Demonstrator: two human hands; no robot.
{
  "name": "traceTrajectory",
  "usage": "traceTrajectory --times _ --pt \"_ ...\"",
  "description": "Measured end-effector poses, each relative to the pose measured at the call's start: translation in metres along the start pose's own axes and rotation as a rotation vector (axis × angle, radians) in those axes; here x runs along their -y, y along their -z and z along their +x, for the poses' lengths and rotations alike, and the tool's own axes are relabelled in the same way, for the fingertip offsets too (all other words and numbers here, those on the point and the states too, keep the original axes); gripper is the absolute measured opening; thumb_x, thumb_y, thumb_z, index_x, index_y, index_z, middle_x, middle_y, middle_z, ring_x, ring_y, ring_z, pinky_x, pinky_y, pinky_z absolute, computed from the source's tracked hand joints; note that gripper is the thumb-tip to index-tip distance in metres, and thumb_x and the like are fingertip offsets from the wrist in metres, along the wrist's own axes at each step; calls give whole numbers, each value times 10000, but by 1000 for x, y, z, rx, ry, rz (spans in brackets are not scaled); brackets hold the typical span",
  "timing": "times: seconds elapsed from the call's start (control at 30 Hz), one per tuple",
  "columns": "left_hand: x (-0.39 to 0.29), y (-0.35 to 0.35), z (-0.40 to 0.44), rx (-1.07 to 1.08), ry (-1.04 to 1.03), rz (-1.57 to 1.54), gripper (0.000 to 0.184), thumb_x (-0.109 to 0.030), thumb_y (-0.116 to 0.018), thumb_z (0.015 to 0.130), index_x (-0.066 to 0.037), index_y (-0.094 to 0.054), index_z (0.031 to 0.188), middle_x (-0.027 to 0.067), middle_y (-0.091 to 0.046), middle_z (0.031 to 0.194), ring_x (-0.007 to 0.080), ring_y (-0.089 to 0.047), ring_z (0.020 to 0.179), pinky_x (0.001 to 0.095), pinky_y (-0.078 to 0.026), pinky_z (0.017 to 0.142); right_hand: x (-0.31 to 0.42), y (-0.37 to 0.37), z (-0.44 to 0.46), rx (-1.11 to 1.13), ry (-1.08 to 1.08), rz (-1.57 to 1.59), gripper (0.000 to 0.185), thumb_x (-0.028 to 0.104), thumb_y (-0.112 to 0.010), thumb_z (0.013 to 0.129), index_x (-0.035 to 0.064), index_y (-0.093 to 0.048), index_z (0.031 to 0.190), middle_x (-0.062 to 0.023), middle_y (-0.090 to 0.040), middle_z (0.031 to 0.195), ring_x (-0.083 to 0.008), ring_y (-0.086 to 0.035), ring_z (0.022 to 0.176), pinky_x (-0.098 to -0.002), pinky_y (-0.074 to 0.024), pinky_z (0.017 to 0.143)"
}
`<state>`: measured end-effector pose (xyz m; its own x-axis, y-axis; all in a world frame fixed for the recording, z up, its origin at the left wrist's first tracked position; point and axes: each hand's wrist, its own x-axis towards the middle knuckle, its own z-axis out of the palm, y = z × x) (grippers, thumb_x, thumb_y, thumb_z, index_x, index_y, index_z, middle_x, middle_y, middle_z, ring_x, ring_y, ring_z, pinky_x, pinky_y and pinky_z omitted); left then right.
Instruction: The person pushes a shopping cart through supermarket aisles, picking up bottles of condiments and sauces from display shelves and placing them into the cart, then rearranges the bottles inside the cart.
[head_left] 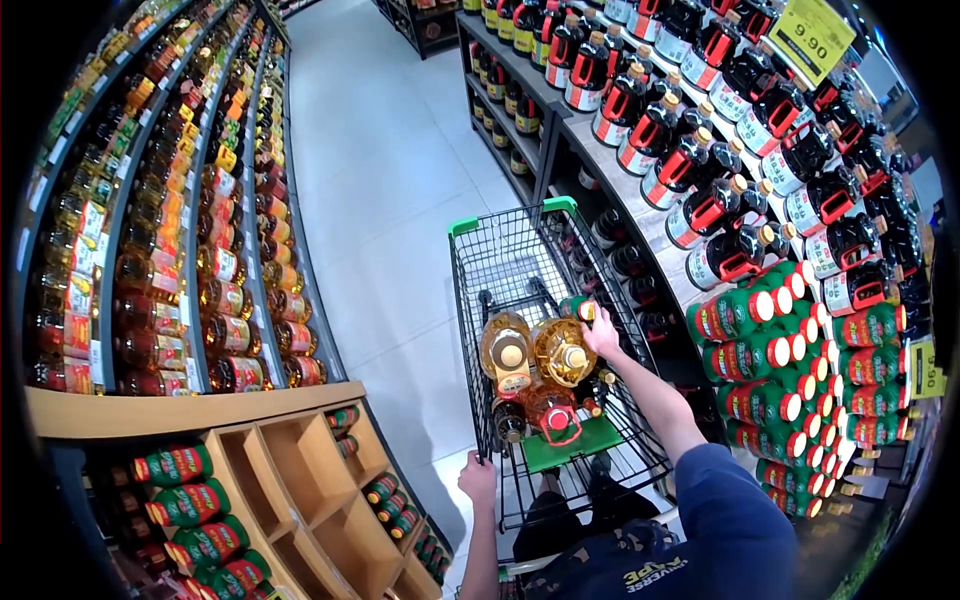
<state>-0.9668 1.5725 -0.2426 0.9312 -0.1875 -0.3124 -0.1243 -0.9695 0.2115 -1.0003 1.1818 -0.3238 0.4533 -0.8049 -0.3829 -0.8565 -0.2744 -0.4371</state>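
Note:
A wire shopping cart (pixel 468 300) with green corners stands in front of me. My right hand (pixel 600 335) reaches over its right side, fingers closed on a green-and-red jar (pixel 577 308) inside the basket. Next to that jar are two large bottles of golden oil, a left one (pixel 497 365) and a right one (pixel 553 345). Nearer to me lie a red-capped bottle (pixel 556 400), a dark bottle (pixel 509 420) and some small bottles, beside a green panel (pixel 572 447). My left hand (pixel 478 478) is closed around the cart's left rim.
Shelves of oil bottles (pixel 150 260) line the left side, above a wooden rack (pixel 310 465) with green jars. On the right, a display holds dark bottles with red handles (pixel 690 165) and a stack of green jars (pixel 740 355). A pale tiled floor (pixel 365 160) runs ahead between them.

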Motion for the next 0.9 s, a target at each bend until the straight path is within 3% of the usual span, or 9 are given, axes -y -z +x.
traceTrajectory --times 0.13,0.27,0.37,0.4,0.5,0.6,0.77,0.9 --pt "-5 6 25 -1 -4 -50 198 -223 -579 770 -139 -638 939 142 -663 711 359 -645 671 480 -504 618 8 44 -44 163 241 -126 577 317 -560 844 97 -375 1344 -142 -455 1310 -330 -481 1178 -419 -429 961" --pt "-12 10 53 -14 -7 -101 208 -249 -575 773 -133 -636 935 159 -665 754 373 -643 725 487 -499 653 -6 100 -97 -48 364 -151 389 253 -576 819 66 -545 1158 -130 -532 1175 -302 -522 1081 -412 -445 914" --pt "-26 20 77 -12 1 -82 227 -267 -562 779 -121 -633 937 174 -662 768 377 -640 757 493 -496 676 -26 124 -128 -160 258 -167 344 246 -596 805 66 -571 1097 -128 -545 1072 -307 -521 1047 -397 -439 904" --pt "-27 20 80 -8 8 -64 233 -273 -557 781 -117 -633 938 177 -662 771 380 -639 762 495 -496 680 -42 121 -133 -185 238 -229 417 282 -597 807 54 -527 1149 -153 -546 1052 -339 -535 1025 -421 -452 882" --pt "-28 17 104 18 -28 -101 264 -294 -522 817 -87 -645 924 207 -658 806 405 -630 787 509 -490 698 -72 103 -137 84 -90 -299 676 409 -622 782 53 -396 1310 -225 -532 1101 -386 -554 999 -462 -456 866" --pt "-36 24 127 50 -53 -56 346 -332 -475 891 -50 -674 873 247 -647 827 408 -628 810 512 -487 720 -81 87 -123 44 132 -543 716 416 -638 752 75 -393 1332 -219 -533 1118 -383 -557 994 -470 -452 870" --pt "-65 46 168 65 -14 9 457 -375 -448 918 9 -673 809 253 -645 815 419 -626 804 506 -491 742 -47 98 -76 70 101 -357 471 345 -586 824 64 -469 1184 -157 -508 1157 -349 -531 1054 -448 -500 805" --pt "-78 49 227 14 5 92 491 -395 -452 917 30 -666 796 260 -641 805 432 -624 788 504 -494 733 -5 90 -30 77 97 -343 383 326 -595 828 66 -517 1098 -213 -474 1154 -381 -532 1020 -446 -503 788"
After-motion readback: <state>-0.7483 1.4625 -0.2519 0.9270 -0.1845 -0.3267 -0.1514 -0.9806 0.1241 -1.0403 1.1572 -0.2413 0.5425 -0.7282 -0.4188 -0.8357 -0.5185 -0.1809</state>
